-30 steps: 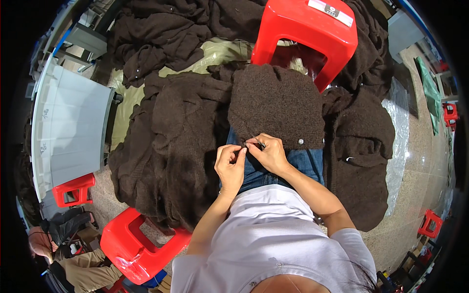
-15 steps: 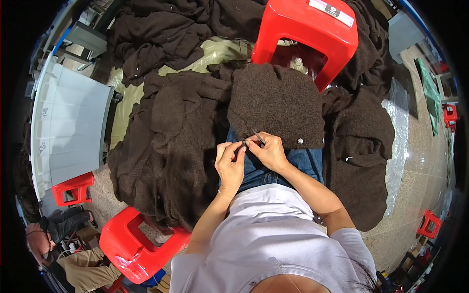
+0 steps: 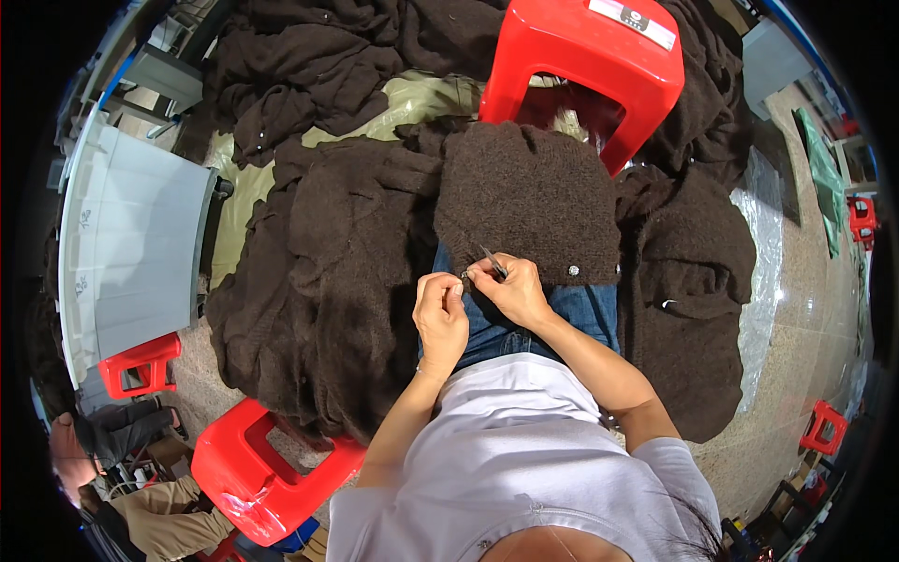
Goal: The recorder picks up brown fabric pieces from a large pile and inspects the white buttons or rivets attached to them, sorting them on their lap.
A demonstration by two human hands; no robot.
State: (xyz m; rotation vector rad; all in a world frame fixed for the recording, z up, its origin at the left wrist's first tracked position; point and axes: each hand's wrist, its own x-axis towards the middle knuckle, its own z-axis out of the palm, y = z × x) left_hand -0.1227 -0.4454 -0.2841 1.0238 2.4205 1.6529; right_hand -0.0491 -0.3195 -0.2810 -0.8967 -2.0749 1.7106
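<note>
A dark brown knitted garment [image 3: 529, 197] lies over my lap, with a shiny round button [image 3: 574, 271] near its lower edge. My left hand [image 3: 440, 318] is closed in a pinch at the garment's lower left corner, where a tiny shiny piece, perhaps another button, shows between the fingertips. My right hand [image 3: 513, 290] meets it there, thumb and forefinger pressed together. Tucked in the right hand is a small pair of thread snips [image 3: 494, 262], its dark pointed end sticking out up and left over the knit. The fingers partly hide what they pinch.
Brown knitwear [image 3: 346, 272] is heaped at my left, with another pile [image 3: 693, 309] at my right. A red plastic stool [image 3: 585, 42] stands ahead, another red stool [image 3: 272, 478] behind left. A white bin [image 3: 140, 234] stands left. A seated person's trousers [image 3: 169, 520] show lower left.
My fingertips have shifted slightly at the garment's corner, and a shiny bit now shows between them. The snips stay in my right hand. At the lower left, a person's legs have moved.
</note>
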